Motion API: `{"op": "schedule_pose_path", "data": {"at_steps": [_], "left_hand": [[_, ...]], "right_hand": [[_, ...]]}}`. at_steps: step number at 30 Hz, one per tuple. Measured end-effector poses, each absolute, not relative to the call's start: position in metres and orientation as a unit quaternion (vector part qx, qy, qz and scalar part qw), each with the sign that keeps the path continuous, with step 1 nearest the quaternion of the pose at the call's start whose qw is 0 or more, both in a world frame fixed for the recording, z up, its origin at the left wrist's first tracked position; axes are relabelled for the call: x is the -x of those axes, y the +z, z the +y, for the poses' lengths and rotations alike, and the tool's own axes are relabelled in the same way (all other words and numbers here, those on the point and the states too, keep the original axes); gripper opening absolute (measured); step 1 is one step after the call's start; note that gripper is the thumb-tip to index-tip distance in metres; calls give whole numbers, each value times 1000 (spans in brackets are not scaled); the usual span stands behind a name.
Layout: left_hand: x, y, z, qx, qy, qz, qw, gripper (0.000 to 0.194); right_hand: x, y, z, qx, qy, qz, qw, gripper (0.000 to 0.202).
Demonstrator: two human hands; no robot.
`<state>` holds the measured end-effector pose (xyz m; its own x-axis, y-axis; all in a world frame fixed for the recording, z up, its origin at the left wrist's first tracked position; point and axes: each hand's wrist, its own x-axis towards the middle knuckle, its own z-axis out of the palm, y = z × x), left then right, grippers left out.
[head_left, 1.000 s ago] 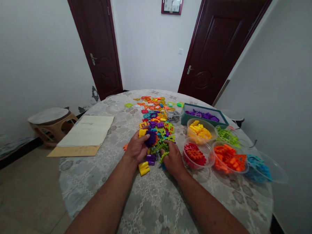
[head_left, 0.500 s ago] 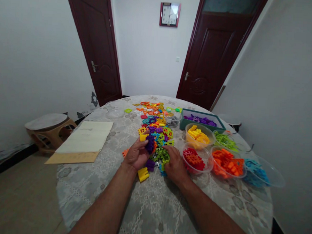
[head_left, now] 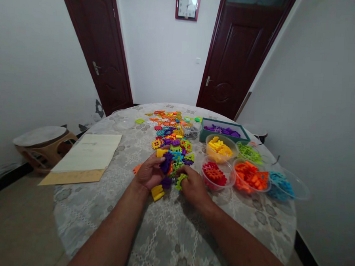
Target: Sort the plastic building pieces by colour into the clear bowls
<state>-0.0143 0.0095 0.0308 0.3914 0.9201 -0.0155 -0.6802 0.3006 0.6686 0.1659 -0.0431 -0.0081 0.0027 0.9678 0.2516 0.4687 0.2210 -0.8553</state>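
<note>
My left hand [head_left: 150,172] is closed around purple building pieces [head_left: 166,163], with a yellow piece [head_left: 161,152] at the fingertips. Between the thumb and fingers of my right hand [head_left: 193,184] is a lime green building piece [head_left: 181,182] with a toothed edge. Both hands are over a pile of mixed plastic pieces [head_left: 176,154] in the middle of the table. Near the left wrist lies another yellow piece [head_left: 157,192], beside a purple piece [head_left: 166,183]. An orange piece [head_left: 137,168] shows partly behind the left hand.
To the right stand clear bowls of yellow [head_left: 221,147], red [head_left: 214,174], orange [head_left: 250,176], blue [head_left: 282,186] and green pieces [head_left: 249,153]. Behind them is a dark green box [head_left: 203,135] with purple pieces. A paper sheet [head_left: 89,150] lies left on the patterned tablecloth [head_left: 172,236].
The view has shifted slightly. My right hand has closed on a lime green piece from the pile and drawn it towards me. The left hand keeps hold of the purple pieces.
</note>
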Motion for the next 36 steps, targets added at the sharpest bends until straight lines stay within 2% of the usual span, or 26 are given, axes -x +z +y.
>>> {"op": "schedule_pose_path", "data": {"at_steps": [3, 7, 10, 15, 23, 27, 31, 34, 36], "left_hand": [[19, 36, 5, -322, 476, 196, 794, 79], [24, 37, 1, -349, 446, 178, 805, 85], [25, 34, 0, -368, 428, 187, 804, 85], [21, 33, 3, -369, 428, 200, 800, 86], [19, 43, 8, -289, 552, 209, 753, 68], [21, 44, 11, -271, 573, 221, 741, 62], [19, 47, 9, -270, 576, 238, 734, 61], [17, 47, 7, -270, 573, 237, 737, 61], [16, 46, 7, -267, 572, 234, 740, 62]], "right_hand": [[-165, -5, -42, 548, 340, -603, 470, 42], [-159, 0, -44, 556, 477, -508, 452, 30], [-152, 2, -45, 515, 564, -455, 459, 28], [-146, 3, -42, 447, 610, -420, 502, 19], [-156, 12, -49, 502, 495, -551, 446, 28], [-170, 35, -53, 511, 429, -608, 430, 25], [-219, 67, -53, 524, 373, -597, 478, 16], [-285, 85, -48, 598, 244, -569, 509, 28], [-334, 92, -43, 659, 102, -570, 481, 40]]}}
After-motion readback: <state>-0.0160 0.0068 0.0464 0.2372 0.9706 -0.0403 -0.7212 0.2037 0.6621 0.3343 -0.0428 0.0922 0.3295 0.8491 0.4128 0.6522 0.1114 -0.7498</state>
